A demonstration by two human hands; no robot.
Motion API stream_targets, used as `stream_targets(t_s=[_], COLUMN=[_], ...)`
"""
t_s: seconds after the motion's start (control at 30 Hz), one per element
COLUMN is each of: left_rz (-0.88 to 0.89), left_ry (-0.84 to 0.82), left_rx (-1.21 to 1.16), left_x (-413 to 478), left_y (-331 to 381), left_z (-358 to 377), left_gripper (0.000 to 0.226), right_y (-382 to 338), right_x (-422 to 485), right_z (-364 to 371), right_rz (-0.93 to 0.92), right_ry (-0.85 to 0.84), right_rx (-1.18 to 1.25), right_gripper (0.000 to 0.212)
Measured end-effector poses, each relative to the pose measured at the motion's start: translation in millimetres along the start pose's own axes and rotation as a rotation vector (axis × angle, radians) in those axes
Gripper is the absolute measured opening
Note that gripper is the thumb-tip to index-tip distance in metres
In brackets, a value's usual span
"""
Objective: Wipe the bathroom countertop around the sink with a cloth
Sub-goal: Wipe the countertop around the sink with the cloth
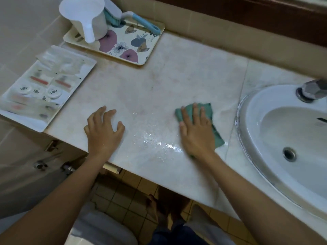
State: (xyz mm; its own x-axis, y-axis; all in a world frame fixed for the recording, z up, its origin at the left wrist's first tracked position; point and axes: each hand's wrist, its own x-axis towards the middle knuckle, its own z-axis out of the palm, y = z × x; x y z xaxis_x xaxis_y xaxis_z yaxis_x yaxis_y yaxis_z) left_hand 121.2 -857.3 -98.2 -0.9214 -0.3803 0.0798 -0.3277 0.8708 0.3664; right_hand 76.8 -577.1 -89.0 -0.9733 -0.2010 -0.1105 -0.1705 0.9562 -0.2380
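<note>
A pale marble countertop (159, 76) fills the middle of the view. A green cloth (207, 110) lies flat on it, just left of the white sink (251, 124). My right hand (194, 129) presses down on the cloth with straight, spread fingers. My left hand (103, 129) rests on the bare counter further left, fingertips down and fingers slightly bent, holding nothing. Between the two hands a patch of water (159, 144) glistens near the counter's front edge.
A floral tray (141, 55) at the back holds a white scoop jug (86, 16) and a blue-handled brush (139, 20). A white tray (86, 73) of wrapped toiletries sits at the left edge. A metal tap (313, 90) stands behind the sink. Below are floor tiles and a toilet.
</note>
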Motion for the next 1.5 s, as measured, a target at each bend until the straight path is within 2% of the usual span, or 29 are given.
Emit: stream_targets(t_s=[0.1, 0.2, 0.37, 0.5, 0.57, 0.63, 0.7, 0.73, 0.83, 0.93, 1.03, 1.13, 1.23, 1.37, 1.43, 1.5], left_rz=[-0.011, -0.014, -0.021, -0.021, -0.028, -0.028, -0.028, -0.032, -0.031, -0.037, -0.039, -0.05, -0.044, -0.061, -0.068, -0.112], left_ry=[-0.01, -0.004, 0.017, 0.014, 0.007, -0.005, -0.017, -0.016, -0.015, -0.005, 0.014, 0.018, 0.029, 0.075, 0.142, 0.239], left_rx=[0.015, 0.042, 0.059, 0.066, 0.063, 0.055, 0.047, 0.043, 0.04, 0.036, 0.037, 0.013, -0.007, -0.15, -0.234, -0.29], left_x=[-1.8, -2.9, -2.8, -4.3, -5.4, -5.8, -6.0, -6.2, -5.9, -5.7, -5.3, -1.5, -1.4, -0.3, -4.2, -8.8], left_y=[1.3, 5.3, 8.1, 9.7, 8.9, 7.8, 6.8, 6.2, 7.1, 7.5, 7.2, 6.4, 3.6, -4.2, -5.1, -3.8], left_z=[-0.4, -0.2, -2.1, -2.6, -2.7, -2.2, -2.0, -2.1, -2.7, -2.9, -1.6, -1.4, 0.7, 1.1, -0.7, -6.5], left_gripper=[0.045, 0.046, 0.045, 0.045, 0.046, 0.046, 0.046, 0.046, 0.046, 0.046, 0.046, 0.045, 0.044, 0.038, 0.041, 0.031], right_y=[22.1, 67.1, 78.4, 37.0, 9.7, 1.8, 21.1, 36.6, 77.0, 87.0, 79.9, 39.4, -37.6, -122.0, -118.7, -81.7], right_x=[-80.7, -106.9, -30.4, 19.0, -4.0, -53.9, -94.3, -101.8, -80.1, -22.2, 45.5, 99.4, 99.6, 9.7, -33.4, -54.4], right_z=[-5.6, -15.3, -14.7, -7.0, 2.9, 6.5, 1.0, -3.9, -16.3, -20.4, -20.6, -17.3, 0.9, 34.4, 38.3, 31.8], right_rz=[-0.161, -0.117, -0.007, 0.194, 0.075, -0.17, -0.335, -0.356, -0.22, -0.069, 0.056, 0.144, -0.001, -0.34, -0.503, -0.616], right_ry=[-0.106, -0.116, -0.024, 0.02, 0.013, -0.058, -0.141, -0.155, -0.119, -0.037, 0.024, 0.027, 0.006, -0.09, -0.135, -0.133], right_rx=[0.012, -0.01, -0.068, 0.006, 0.013, -0.017, -0.044, -0.054, -0.067, -0.083, -0.096, -0.061, -0.015, 0.061, 0.031, -0.01], right_gripper=[0.055, 0.055, 0.057, 0.057, 0.057, 0.058, 0.057, 0.057, 0.056, 0.056, 0.057, 0.056, 0.057, 0.057, 0.057, 0.056])
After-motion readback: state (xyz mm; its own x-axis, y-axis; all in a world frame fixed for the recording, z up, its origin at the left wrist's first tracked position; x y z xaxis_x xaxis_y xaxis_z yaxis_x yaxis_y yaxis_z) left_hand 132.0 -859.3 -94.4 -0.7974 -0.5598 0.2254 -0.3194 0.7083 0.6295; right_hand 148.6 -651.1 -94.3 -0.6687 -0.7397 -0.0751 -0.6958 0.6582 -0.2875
